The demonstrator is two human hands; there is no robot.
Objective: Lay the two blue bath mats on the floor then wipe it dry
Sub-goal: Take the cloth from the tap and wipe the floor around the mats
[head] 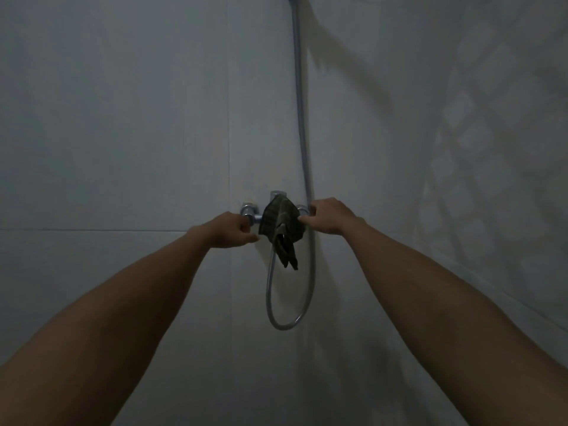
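No text, label, brand, number or sign can be read anywhere in this dim view.
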